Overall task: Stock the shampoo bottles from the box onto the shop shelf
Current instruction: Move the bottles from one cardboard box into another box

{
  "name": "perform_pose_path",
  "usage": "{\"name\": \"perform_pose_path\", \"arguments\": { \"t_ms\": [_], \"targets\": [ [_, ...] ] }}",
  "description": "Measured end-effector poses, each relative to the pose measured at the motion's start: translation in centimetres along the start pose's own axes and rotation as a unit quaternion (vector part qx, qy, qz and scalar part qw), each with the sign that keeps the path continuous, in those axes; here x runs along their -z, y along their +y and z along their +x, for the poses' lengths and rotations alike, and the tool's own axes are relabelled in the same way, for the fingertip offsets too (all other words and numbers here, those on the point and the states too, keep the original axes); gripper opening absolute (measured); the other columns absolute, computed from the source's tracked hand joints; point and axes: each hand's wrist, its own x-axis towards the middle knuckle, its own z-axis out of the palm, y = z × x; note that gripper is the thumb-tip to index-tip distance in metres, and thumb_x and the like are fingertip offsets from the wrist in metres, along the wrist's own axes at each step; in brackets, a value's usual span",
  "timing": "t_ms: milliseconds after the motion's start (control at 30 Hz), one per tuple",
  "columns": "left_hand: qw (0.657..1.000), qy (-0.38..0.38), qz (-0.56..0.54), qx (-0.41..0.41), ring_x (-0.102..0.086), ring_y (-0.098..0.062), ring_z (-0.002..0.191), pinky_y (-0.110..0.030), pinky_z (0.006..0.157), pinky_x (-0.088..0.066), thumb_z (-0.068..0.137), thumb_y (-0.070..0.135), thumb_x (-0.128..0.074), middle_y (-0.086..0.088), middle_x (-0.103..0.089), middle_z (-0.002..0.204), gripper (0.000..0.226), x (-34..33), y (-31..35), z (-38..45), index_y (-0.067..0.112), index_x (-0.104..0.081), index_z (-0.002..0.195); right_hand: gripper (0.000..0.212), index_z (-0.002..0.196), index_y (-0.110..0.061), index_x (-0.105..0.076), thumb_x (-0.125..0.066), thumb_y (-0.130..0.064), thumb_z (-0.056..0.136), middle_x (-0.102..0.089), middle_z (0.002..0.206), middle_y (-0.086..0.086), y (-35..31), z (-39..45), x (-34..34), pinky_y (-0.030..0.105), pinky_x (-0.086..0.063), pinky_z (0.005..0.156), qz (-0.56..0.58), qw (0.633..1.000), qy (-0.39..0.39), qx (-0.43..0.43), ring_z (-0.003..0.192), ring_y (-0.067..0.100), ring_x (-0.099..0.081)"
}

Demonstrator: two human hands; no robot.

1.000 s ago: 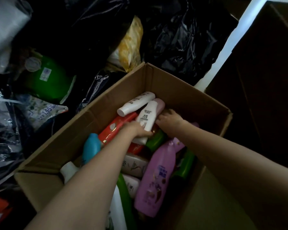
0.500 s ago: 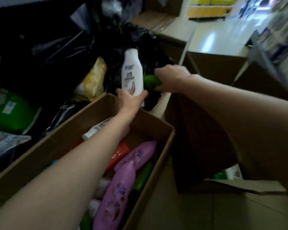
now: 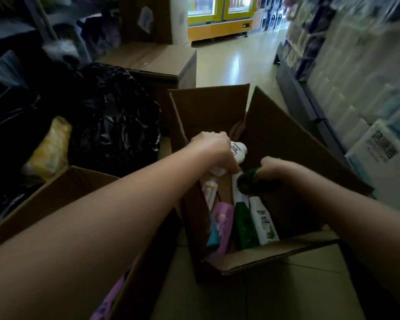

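Note:
My left hand (image 3: pixel 214 148) grips a white shampoo bottle (image 3: pixel 237 151) over a second open cardboard box (image 3: pixel 286 146). My right hand (image 3: pixel 277 167) grips a dark green bottle (image 3: pixel 247 181) just inside that box. Several bottles lie in it: a white one (image 3: pixel 262 220), a green one (image 3: pixel 244 221), a purple one (image 3: pixel 222 221), a teal one (image 3: pixel 212 237) and a white one with a yellow label (image 3: pixel 209 190). The first box (image 3: pixel 62 195) sits at lower left under my left forearm, with a purple bottle (image 3: pixel 112 294) showing at its edge.
Black plastic bags (image 3: pixel 116 121) and a yellow pack (image 3: pixel 51 146) lie left of the boxes. A closed cardboard box (image 3: pixel 153 61) stands behind. Shop shelves (image 3: pixel 346 72) with white goods line the right side. A yellow-framed fridge (image 3: pixel 219 17) stands at the aisle's far end.
Both hands lifted a white and a green bottle out of the first box, swung right, and now hold them down inside the second box. The view turned toward the aisle.

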Motion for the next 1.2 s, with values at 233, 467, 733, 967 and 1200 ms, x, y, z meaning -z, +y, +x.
{"name": "perform_pose_path", "arguments": {
  "t_ms": [233, 467, 733, 967, 1200],
  "targets": [
    [0.99, -0.131, -0.06, -0.003, -0.064, -0.022, 0.095, -0.033, 0.08, -0.054, 0.088, 0.027, -0.06, -0.013, -0.054, 0.125, 0.06, -2.6, 1.4, 1.6, 0.007, -0.031, 0.137, 0.044, 0.129, -0.004, -0.042, -0.06, -0.011, 0.089, -0.053, 0.082, 0.013, 0.1, 2.6, -3.3, 0.032, -0.056, 0.058, 0.074, 0.989, -0.124, 0.015, 0.065, 0.023, -0.058],
    [0.974, 0.138, -0.174, -0.036, -0.056, -0.019, 0.102, -0.03, 0.083, -0.049, 0.09, 0.02, -0.055, -0.005, -0.056, 0.115, 0.03, -1.4, -1.6, 1.1, 0.015, -0.055, 0.119, 0.006, 0.094, -0.012, -0.052, -0.052, -0.017, 0.092, -0.054, 0.08, 0.005, -2.8, 0.3, -1.0, 0.031, -0.053, 0.074, -0.008, 0.989, 0.106, 0.1, 0.076, 0.019, -0.058],
    [0.88, 0.405, -0.227, 0.103, -0.052, -0.025, 0.104, -0.025, 0.084, -0.037, 0.087, 0.008, -0.048, -0.014, -0.054, 0.112, 0.023, -1.7, -14.6, -5.0, 0.006, -0.057, 0.108, 0.02, 0.104, -0.013, -0.065, -0.049, -0.014, 0.092, -0.066, 0.103, 0.006, -18.0, -8.5, -2.1, 0.032, -0.054, 0.083, 0.224, 0.831, 0.274, 0.43, 0.095, 0.018, -0.063],
    [0.949, 0.114, -0.116, 0.269, -0.04, -0.035, 0.123, -0.043, 0.099, -0.035, 0.085, 0.022, -0.057, -0.018, -0.044, 0.128, 0.043, -11.2, -27.3, -11.7, 0.008, -0.044, 0.124, 0.03, 0.115, -0.005, -0.059, -0.051, -0.018, 0.089, -0.06, 0.121, 0.016, -24.7, -8.9, -15.4, 0.032, -0.048, 0.084, -0.239, 0.845, 0.035, 0.477, 0.111, 0.032, -0.058],
    [0.912, -0.171, -0.097, 0.361, -0.023, -0.04, 0.137, -0.051, 0.11, -0.024, 0.087, 0.04, -0.058, -0.017, -0.022, 0.148, 0.074, -19.3, -33.2, -17.3, 0.013, -0.019, 0.144, 0.028, 0.103, -0.006, -0.062, -0.051, -0.03, 0.092, -0.058, 0.091, 0.013, -24.0, -6.0, -28.1, 0.034, -0.048, 0.073, -0.445, 0.801, -0.224, 0.333, 0.078, 0.024, -0.053]
  ]
}}
